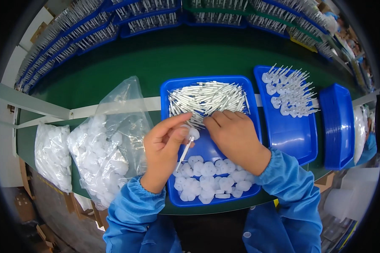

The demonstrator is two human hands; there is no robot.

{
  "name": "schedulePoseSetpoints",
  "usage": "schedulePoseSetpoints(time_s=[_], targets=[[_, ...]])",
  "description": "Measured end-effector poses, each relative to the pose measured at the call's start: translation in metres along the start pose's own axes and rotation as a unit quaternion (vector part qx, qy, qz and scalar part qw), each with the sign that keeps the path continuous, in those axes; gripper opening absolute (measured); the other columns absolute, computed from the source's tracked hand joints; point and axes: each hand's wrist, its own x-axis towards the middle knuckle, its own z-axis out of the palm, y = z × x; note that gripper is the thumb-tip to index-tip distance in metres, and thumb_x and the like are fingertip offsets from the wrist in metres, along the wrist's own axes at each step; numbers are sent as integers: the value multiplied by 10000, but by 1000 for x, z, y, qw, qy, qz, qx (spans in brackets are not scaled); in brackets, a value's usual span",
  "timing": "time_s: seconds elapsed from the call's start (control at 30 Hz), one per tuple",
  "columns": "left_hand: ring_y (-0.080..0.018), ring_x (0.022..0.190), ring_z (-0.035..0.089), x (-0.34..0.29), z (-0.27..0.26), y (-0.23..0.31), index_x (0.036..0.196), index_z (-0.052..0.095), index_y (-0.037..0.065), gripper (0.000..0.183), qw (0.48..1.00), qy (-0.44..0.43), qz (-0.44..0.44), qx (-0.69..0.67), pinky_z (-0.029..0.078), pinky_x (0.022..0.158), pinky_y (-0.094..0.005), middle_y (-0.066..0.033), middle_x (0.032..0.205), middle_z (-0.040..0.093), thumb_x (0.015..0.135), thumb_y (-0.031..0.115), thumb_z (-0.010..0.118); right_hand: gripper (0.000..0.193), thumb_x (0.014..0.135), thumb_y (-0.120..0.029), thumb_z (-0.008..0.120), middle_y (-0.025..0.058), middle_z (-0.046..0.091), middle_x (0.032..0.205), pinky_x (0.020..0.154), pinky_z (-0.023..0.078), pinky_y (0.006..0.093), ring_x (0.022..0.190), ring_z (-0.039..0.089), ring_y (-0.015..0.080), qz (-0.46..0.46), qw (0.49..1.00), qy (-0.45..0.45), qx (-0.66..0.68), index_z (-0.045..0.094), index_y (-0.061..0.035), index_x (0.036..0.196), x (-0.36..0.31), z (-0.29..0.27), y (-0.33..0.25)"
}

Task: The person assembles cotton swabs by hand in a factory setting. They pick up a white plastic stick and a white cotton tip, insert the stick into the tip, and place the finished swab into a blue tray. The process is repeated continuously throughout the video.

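Observation:
My left hand (pixel 164 145) pinches a translucent white plastic cap (pixel 193 133) between thumb and fingers. A thin white stick (pixel 183 155) is joined to the cap and slants down toward the loose caps. Over the lower edge of a heap of slim white sticks (pixel 211 96), my right hand (pixel 236 137) has its fingers curled; the fingertips are partly hidden, and what they hold cannot be made out. The heap fills the far part of a blue tray (pixel 204 145). Loose, petal-shaped white caps (pixel 209 168) lie in its near part.
To the right, another blue tray (pixel 292 139) carries rows of caps with sticks (pixel 289 90). Stacked blue trays (pixel 338 126) stand beyond it. Clear bags of white caps (pixel 98 156) (pixel 53 156) lie at left. Filled trays (pixel 152 19) line the far edge of the green table (pixel 135 57).

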Motion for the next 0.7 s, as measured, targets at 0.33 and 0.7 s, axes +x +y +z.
schedulePoseSetpoints(time_s=[0.33,0.7], targets=[[-95,867,652,7,4,-7,1328,776,22,266,997,-32,35,65,582,814,-223,-51,1124,709,1083,8,675,201,816,-130,813,111,738,924,815,576,477,859,733,351,76,995,-30,53,711,-61,975,-14,-14,12],[-151,1078,730,2,7,-3,1333,778,29,359,995,-66,29,69,642,949,-297,-87,1174,719,988,-65,740,284,836,17,841,92,739,896,745,593,301,813,751,182,146,886,55,436,774,-36,1107,-21,-29,-7]])
